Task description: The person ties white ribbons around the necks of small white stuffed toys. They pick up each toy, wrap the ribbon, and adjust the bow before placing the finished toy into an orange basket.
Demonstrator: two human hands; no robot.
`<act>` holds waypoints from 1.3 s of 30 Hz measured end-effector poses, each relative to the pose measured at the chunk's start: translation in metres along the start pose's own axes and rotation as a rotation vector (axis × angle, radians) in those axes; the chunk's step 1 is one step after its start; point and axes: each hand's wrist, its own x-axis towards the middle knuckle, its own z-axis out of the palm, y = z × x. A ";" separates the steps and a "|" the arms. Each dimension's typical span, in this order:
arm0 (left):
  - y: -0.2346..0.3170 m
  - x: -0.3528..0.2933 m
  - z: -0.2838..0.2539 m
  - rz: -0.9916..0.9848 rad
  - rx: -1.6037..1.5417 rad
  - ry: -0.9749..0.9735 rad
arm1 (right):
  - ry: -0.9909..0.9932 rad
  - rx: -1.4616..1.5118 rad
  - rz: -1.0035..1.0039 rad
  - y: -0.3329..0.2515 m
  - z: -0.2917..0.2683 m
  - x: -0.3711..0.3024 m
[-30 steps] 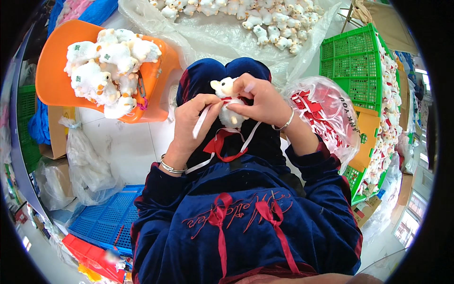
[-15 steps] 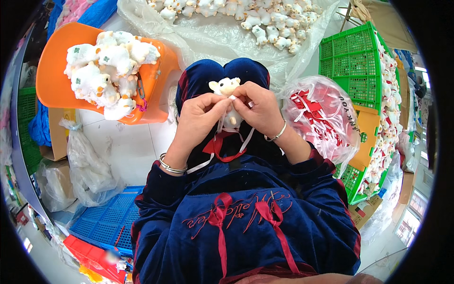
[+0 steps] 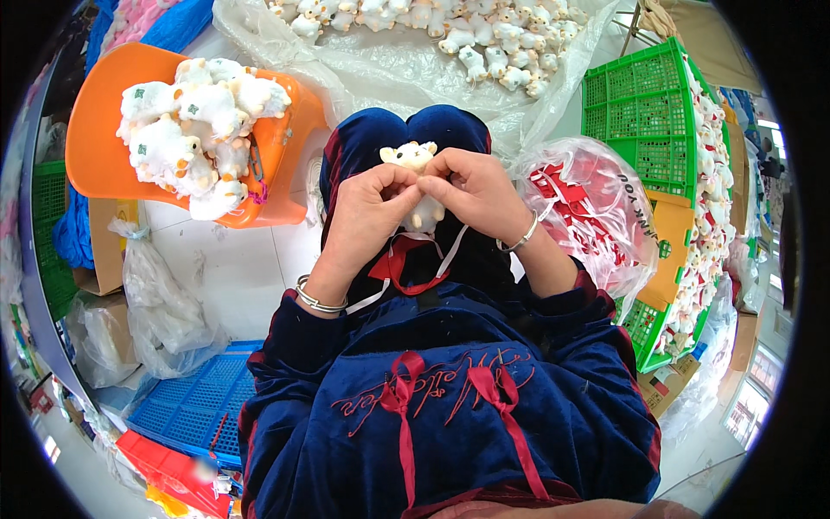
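A small white plush animal (image 3: 410,156) with a cream head and dark eyes rests upright against my lap. At its neck, my left hand (image 3: 372,205) and my right hand (image 3: 481,195) meet with thumbs and forefingers pinched together. They grip a thin white ribbon (image 3: 453,251), whose pinched part is covered by the fingertips. Its loose ends hang below the hands. A red piece of cloth with white ribbon (image 3: 400,275) lies on my lap under the toy's body.
Left, an orange chair (image 3: 95,130) bears a pile of white plush toys (image 3: 181,130) and a small tool with a pink tie. Clear plastic sheeting (image 3: 380,82) ahead holds many more. Right are a bag of red and white ribbon pieces (image 3: 588,208) and green crates (image 3: 635,121).
My right hand has turned and shifted slightly inward, its fingertips now covering the white ribbon bit seen between the hands before. The toy stays in place.
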 end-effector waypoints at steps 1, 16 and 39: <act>0.000 0.000 0.000 0.002 0.015 -0.001 | 0.007 -0.007 -0.013 0.002 0.000 0.002; -0.012 0.005 0.019 0.178 -0.078 0.091 | -0.050 0.118 -0.007 0.008 -0.009 0.009; -0.021 0.010 0.011 0.159 -0.084 0.026 | -0.310 0.397 0.362 0.008 -0.044 0.014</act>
